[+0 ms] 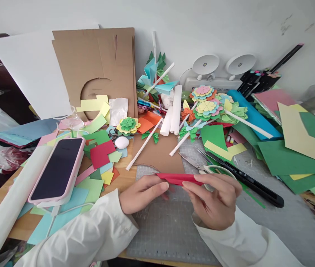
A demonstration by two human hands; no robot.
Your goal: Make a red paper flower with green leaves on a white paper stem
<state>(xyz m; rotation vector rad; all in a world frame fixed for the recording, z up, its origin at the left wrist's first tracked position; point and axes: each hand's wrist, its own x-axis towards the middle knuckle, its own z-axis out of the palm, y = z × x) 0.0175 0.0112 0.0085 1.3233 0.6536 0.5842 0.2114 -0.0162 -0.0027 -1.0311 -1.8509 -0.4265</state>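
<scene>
Now, nearest to us, a grey cutting mat (168, 237) covers the middle of the worktop's (122, 178) front edge. Above it we hold a folded strip of red paper (178, 180) level, between both hands. The fingers of our left hand (146, 193) are clamped on its left end, thumb in front and the others behind; those of our right hand (213, 200) pinch its right end.

Just beyond our right hand we see open scissors (192, 161) and a black cutter (254, 185), both on the mat. Toward the worktop's left edge lie a long white roll (12, 204) and a phone (57, 170) in a pink case, with coloured paper scraps (94, 189) around it. Green sheets (293, 157) overlap near the right edge.

Farther off, we find paper flowers (206, 107) on white stems crowding toward the back edge. At the back left corner cardboard sheets (96, 55) stand tilted; two round white lamps (206, 65) and a bunch of markers (257, 81) stand farther right, before the wall (174, 22).
</scene>
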